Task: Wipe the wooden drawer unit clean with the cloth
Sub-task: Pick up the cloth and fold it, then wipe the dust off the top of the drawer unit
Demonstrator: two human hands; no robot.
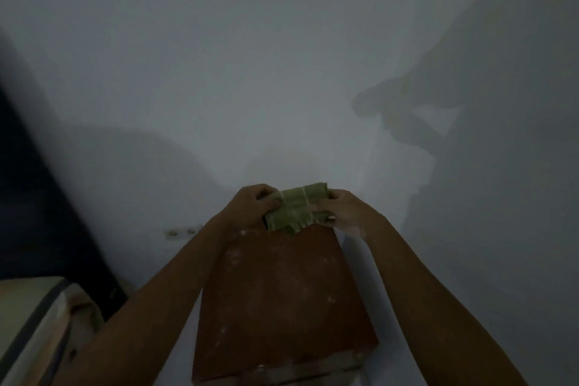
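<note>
A reddish-brown wooden drawer unit (282, 298) stands against the pale wall, its flat top dusty with pale specks. A folded green cloth with light stripes (297, 207) is held above the unit's far edge. My left hand (250, 207) grips the cloth's left side with curled fingers. My right hand (341, 211) pinches its right side. Both forearms reach in from the bottom of the frame. The room is dim.
A pale wall (282, 72) fills most of the view, with a white socket strip (181, 232) low on it left of the unit. A dark panel (40, 197) runs down the left. A beige padded piece of furniture (34, 323) sits at the bottom left.
</note>
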